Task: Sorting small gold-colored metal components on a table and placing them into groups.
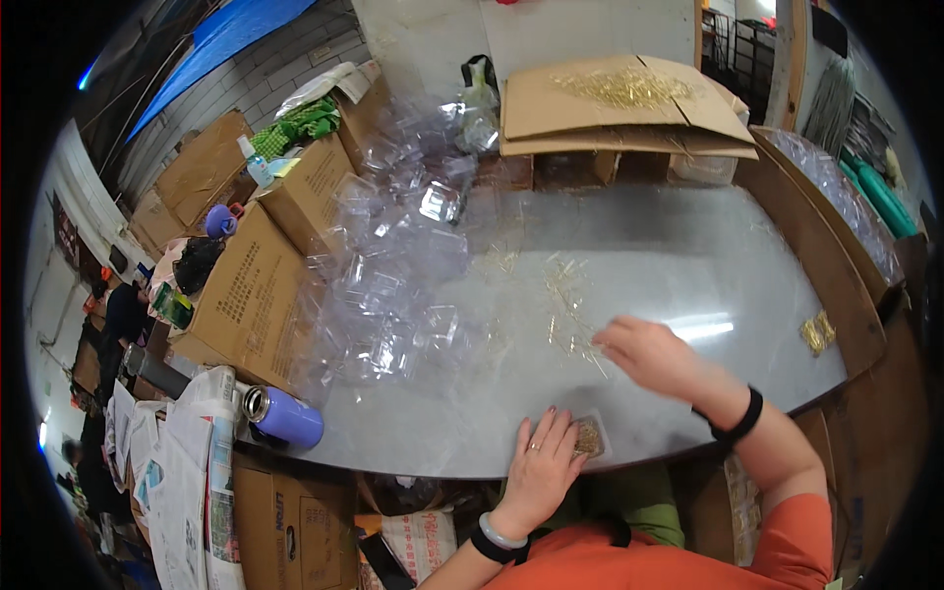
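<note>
My left hand [539,464] lies on the tabletop with its fingers stretched out and slightly apart. Its fingers and thumb touch the left side of a small clear plastic box [591,439] at the near edge, which has thin gold-coloured pieces inside. My right hand [651,356] hovers over the table's middle, thumb and fingertips drawn together in a pinch; whatever is between them is too small to tell. Just left of those fingertips, loose thin gold-coloured sticks [565,300] are scattered over the surface.
Many clear plastic boxes [398,265] heap along the grey table's [688,246] left side. A cardboard sheet [551,108] at the back carries a gold pile [629,87]. A gold bundle [817,333] lies at the right. A purple flask [285,416] lies near the left corner, beside cartons [246,305].
</note>
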`<action>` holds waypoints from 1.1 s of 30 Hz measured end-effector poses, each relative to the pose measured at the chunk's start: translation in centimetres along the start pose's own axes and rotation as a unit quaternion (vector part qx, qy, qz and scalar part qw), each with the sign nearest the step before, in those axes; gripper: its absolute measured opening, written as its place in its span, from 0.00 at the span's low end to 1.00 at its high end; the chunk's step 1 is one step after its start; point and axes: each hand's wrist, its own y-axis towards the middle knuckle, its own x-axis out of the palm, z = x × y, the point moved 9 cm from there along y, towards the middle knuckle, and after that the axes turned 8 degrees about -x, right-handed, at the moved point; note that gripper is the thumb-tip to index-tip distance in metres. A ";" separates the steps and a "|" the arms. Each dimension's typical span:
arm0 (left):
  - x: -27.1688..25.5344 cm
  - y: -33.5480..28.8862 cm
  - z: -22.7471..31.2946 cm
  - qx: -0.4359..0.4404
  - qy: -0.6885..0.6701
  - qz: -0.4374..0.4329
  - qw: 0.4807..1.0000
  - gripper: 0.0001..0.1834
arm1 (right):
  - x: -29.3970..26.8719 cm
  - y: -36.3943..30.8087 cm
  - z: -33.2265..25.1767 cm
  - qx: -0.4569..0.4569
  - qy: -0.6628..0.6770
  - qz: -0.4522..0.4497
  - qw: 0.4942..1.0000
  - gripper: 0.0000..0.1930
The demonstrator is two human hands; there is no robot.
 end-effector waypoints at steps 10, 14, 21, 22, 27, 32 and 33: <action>-1.7 0.7 -3.6 -0.036 -0.025 0.027 0.999 0.26 | 9.0 13.6 16.7 -0.004 -0.030 -0.132 0.991 0.30; -1.6 0.3 -4.0 -0.040 -0.037 0.042 0.998 0.26 | 11.6 10.9 14.1 -0.103 -0.049 -0.183 0.977 0.35; -1.2 0.0 -4.2 -0.037 -0.032 0.029 0.998 0.33 | 8.9 -0.8 3.9 -0.150 -0.087 -0.160 0.972 0.33; -1.2 0.1 -4.2 -0.037 -0.037 0.028 0.998 0.35 | 8.8 -1.8 3.3 -0.139 -0.087 -0.148 0.975 0.31; -1.6 0.4 -4.6 -0.037 -0.016 0.021 0.999 0.37 | 6.2 -5.5 3.1 -0.074 0.027 -0.078 0.994 0.28; -4.3 -0.4 -3.4 -0.076 0.069 0.117 0.988 0.31 | 1.2 -9.3 6.1 0.064 -0.031 -0.081 0.994 0.25; -4.0 -1.5 -2.8 -0.071 0.062 0.128 0.987 0.29 | 0.3 -10.5 5.7 0.062 -0.072 -0.084 0.992 0.25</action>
